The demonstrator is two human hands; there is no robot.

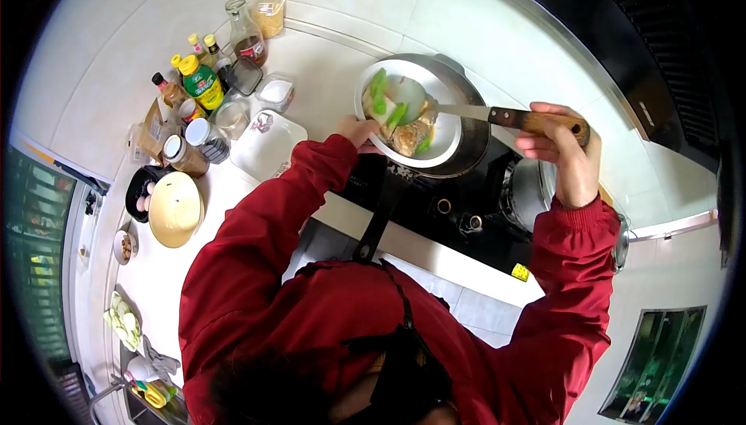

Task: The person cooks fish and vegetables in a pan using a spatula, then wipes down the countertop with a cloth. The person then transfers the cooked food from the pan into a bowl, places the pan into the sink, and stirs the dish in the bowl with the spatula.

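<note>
My left hand [359,131] grips the near-left rim of a white bowl [446,134], its fingers partly hidden. The bowl is held over a dark frying pan [475,139] on the stove and hides much of it. Browned chunks of food [406,139] and green pepper pieces [379,92] lie in the bowl. My right hand [573,162] is closed around the wooden handle of a metal spatula [524,119]. The spatula's metal end reaches into the bowl, among the food. The pan's long black handle [379,219] points toward my body.
A lidded pot [530,192] stands on the right of the black stove [423,211]. Left on the counter are a white square dish [268,145], jars [185,155], sauce bottles [202,83] and a cream bowl [177,211]. A range hood [622,36] overhangs the upper right.
</note>
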